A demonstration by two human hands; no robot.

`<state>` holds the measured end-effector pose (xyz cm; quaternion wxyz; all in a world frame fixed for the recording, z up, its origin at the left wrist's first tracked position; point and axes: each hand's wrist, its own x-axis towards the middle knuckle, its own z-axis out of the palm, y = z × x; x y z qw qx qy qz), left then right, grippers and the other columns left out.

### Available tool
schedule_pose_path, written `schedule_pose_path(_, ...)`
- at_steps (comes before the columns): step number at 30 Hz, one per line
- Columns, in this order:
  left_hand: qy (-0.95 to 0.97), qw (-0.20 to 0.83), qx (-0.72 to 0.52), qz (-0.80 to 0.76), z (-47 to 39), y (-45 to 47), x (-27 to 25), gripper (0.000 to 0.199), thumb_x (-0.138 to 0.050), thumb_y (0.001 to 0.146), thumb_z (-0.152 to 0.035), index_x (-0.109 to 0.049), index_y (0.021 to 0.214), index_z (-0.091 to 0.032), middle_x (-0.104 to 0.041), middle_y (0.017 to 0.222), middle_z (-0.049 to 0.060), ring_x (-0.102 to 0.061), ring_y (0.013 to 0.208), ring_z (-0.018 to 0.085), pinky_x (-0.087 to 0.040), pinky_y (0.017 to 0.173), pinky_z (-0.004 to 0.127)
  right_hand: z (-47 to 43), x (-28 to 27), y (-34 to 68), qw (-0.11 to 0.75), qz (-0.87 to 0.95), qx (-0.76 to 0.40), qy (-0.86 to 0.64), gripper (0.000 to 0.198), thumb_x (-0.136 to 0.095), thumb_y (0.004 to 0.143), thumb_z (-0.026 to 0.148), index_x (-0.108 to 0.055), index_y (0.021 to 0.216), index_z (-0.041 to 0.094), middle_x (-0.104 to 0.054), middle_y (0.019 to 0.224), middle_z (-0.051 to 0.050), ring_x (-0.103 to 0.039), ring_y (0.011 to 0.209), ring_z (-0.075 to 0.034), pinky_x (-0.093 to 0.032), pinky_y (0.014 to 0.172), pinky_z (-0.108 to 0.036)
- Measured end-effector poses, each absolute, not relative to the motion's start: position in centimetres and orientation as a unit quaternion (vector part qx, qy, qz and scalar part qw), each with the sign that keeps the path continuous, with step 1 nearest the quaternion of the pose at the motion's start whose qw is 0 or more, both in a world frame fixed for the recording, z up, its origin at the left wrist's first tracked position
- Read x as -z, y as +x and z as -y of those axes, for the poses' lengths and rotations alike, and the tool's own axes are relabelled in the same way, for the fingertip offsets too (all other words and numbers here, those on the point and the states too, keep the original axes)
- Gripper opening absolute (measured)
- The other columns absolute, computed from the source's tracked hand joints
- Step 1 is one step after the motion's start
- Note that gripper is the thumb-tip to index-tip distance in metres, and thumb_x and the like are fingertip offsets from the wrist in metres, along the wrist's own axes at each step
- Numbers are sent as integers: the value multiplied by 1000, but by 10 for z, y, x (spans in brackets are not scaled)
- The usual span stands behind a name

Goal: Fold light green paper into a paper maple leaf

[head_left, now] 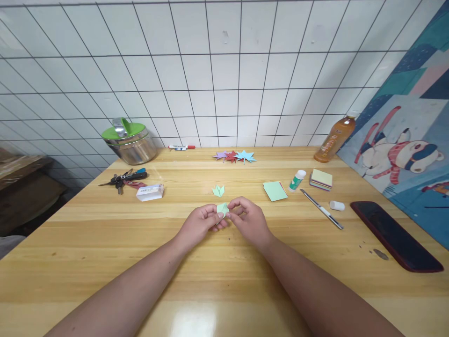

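A small folded piece of light green paper [222, 208] is held between my two hands, just above the wooden table. My left hand [205, 218] grips its left side, thumb on top and fingers beneath. From the right, my right hand [248, 220] pinches the paper's edge between thumb and fingertips. Just beyond the hands lies a folded green paper piece [218, 190] with pointed tips. Farther right is a stack of square paper [275, 191] with a green sheet on top.
Folded paper leaves [234, 157] lie near the wall. Leftward are a lidded steel pot [131, 145], keys [122, 180], a marker [181, 147] and a white box [150, 192]. Rightward are a glue stick [297, 180], sticky notes [321, 179], a pen-like knife [322, 209], a bottle [335, 139] and a phone [396, 236].
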<state>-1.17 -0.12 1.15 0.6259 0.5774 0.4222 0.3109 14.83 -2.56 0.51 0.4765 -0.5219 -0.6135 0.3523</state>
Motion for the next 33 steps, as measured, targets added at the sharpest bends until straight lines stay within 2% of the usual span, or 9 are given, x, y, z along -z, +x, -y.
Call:
schedule_pose_path(9, 593, 621, -307, -410, 1, -13, -8, 23, -61, 74, -37, -58, 72, -14, -64, 68, 3, -57, 60, 12, -42, 60, 23, 27, -5, 148, 451, 604, -412, -512, 12, -57, 71, 22, -51, 81, 22, -58, 59, 5, -54, 49, -11, -37, 44, -19)
schedule_pose_path(14, 601, 608, -309, -417, 1, -12, -9, 24, -62, 72, -39, -58, 71, -15, -64, 67, 3, -57, 60, 12, -43, 60, 23, 26, -1, 148, 446, 616, -407, -506, 10, -56, 71, 21, -54, 81, 22, -61, 62, 3, -59, 56, -13, -42, 50, -22)
schedule_pose_path(23, 554, 650, -316, -413, -1, -15, -10, 23, -61, 74, -37, -61, 73, -14, -67, 71, 6, -59, 62, 13, -43, 60, 24, 23, 9, 149, 476, 629, -383, -481, 7, -56, 72, 19, -62, 76, 19, -64, 75, -2, -61, 67, -14, -48, 63, -26)
schedule_pose_path(29, 561, 645, -311, -416, 0, -16, -12, 29, -59, 75, -42, -62, 74, -13, -67, 70, 6, -59, 64, 15, -43, 62, 25, 25, 6, 149, 472, 635, -373, -485, 6, -59, 71, 20, -64, 75, 19, -64, 75, -2, -60, 66, -14, -47, 61, -25)
schedule_pose_path(33, 558, 637, -316, -427, -1, -14, -11, 28, -62, 72, -42, -61, 72, -14, -65, 66, 3, -58, 62, 13, -43, 60, 24, 28, -2, 147, 478, 597, -442, -468, 11, -56, 75, 27, -59, 82, 19, -63, 76, -2, -62, 65, -13, -47, 57, -24)
